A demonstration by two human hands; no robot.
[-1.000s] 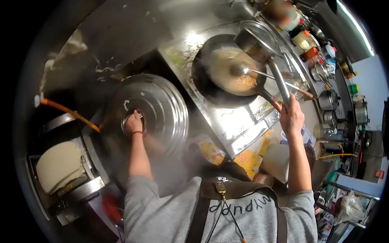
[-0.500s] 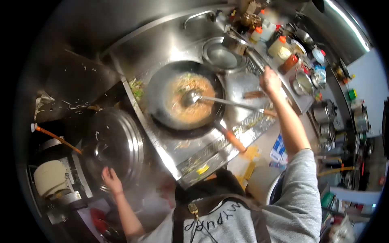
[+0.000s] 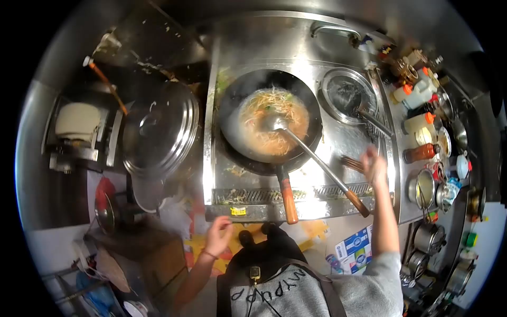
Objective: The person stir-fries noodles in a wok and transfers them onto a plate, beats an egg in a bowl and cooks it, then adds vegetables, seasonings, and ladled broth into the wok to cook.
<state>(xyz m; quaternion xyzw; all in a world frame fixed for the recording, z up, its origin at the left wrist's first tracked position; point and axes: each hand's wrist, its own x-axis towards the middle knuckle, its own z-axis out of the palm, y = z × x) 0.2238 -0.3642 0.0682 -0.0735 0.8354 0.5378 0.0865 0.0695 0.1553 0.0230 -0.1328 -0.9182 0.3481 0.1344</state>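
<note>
My left hand (image 3: 218, 238) hangs in front of the stove edge, fingers loosely bent and apart, with nothing in it. Slightly blurred, my right hand (image 3: 374, 168) is over the right of the stove, fingers apart and holding nothing I can see. Beside its fingers lies a bundle of thin brown sticks (image 3: 352, 164). The black wok (image 3: 232, 129) holds steaming broth with bean sprouts (image 3: 276, 99). A ladle (image 3: 317, 158) rests with its bowl in the broth and its wooden handle over the stove edge. A long-handled dipper (image 3: 374, 121) lies in the round water basin (image 3: 327, 91).
Left of the stove sits a large lidded pot (image 3: 179, 140). Squeeze bottles (image 3: 420, 123) and a pot with liquid (image 3: 422, 187) line the right shelf. A faucet (image 3: 335, 29) is at the back. The wok's wooden handle (image 3: 288, 201) juts over the front edge.
My right hand has let go of the dipper, now in the basin, and moved nearer the stick bundle. My left hand has left the lidded pot for the stove's front. The view has turned.
</note>
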